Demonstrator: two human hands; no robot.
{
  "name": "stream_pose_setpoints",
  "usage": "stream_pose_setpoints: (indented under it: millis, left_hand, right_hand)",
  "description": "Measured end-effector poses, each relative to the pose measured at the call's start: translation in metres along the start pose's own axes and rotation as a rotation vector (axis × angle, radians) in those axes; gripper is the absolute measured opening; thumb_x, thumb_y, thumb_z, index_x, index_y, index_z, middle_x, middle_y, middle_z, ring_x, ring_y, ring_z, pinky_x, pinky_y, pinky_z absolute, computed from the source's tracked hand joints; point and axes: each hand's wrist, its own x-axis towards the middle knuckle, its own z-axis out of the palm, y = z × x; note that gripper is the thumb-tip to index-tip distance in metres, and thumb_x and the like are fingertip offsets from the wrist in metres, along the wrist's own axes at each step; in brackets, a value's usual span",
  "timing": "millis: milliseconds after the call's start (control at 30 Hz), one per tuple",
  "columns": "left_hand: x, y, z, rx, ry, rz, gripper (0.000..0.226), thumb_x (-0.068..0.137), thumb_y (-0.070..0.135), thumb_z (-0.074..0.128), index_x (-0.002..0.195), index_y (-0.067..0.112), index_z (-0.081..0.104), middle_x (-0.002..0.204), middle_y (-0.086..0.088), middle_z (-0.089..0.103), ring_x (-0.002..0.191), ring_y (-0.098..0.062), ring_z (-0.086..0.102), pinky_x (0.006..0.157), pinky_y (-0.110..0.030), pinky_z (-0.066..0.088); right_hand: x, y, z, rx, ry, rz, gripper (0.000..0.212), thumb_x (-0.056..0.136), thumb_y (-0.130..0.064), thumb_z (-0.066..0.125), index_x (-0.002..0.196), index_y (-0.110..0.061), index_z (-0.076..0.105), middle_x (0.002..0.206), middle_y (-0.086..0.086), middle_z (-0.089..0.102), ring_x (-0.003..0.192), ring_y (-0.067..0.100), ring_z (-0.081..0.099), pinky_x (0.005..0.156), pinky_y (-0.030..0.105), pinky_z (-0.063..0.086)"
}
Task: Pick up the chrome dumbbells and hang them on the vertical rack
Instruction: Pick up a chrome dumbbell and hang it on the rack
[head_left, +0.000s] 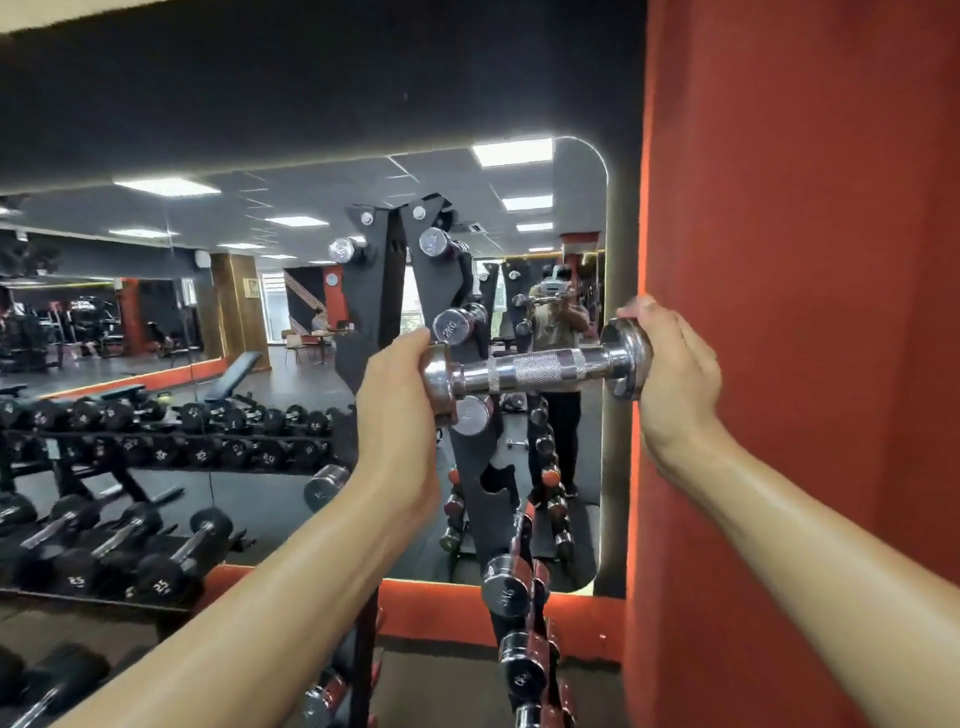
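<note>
Holding chrome dumbbell (524, 371) level at centre, before vertical rack (387, 291) | left hand (400, 410) curled round its 9 o'clock head, right hand (672, 364) round its 3 o'clock head | empty notch (496, 480) toward 6 o'clock | judged rigid, dense; polished heads slippery, knurled middle grips better

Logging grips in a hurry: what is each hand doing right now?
Left hand: grips the left head of the chrome dumbbell.
Right hand: grips the right head of the same dumbbell.
</note>
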Motion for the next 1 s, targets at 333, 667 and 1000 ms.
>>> stream_pose_setpoints:
  millis: [333,667,1000]
  left_hand:
    - [0.086,-0.047,0.059,-0.023,-0.037,-0.015,0.046,0.077,0.046,0.063,0.114,0.02,0.072,0.125,-0.015,0.069,0.107,-0.034,0.07,0.085,-0.054,0.054]
    - [0.11,-0.131,0.135,0.079,0.238,0.095,0.029,0.086,0.039,0.059,0.105,0.019,0.066,0.085,0.003,0.061,0.076,-0.016,0.055,0.064,-0.029,0.044]
    - [0.11,-0.205,0.146,0.287,0.64,0.053,0.023,0.089,0.039,0.054,0.097,0.018,0.061,0.074,0.006,0.048,0.063,-0.015,0.044,0.054,-0.031,0.033]
  right_hand:
    - [0.084,0.055,-0.016,-0.007,0.115,-0.047,0.012,0.078,-0.03,0.064,0.078,-0.026,0.076,0.072,-0.021,0.072,0.077,0.002,0.062,0.08,0.022,0.047]
    - [0.172,0.15,-0.062,0.065,-0.119,0.071,0.013,0.075,-0.039,0.069,0.071,-0.034,0.08,0.086,-0.01,0.073,0.095,0.024,0.066,0.096,0.05,0.048]
    - [0.196,0.275,-0.044,0.202,-0.472,0.379,0.017,0.078,-0.041,0.065,0.071,-0.039,0.081,0.083,-0.019,0.075,0.101,0.02,0.066,0.097,0.042,0.048]
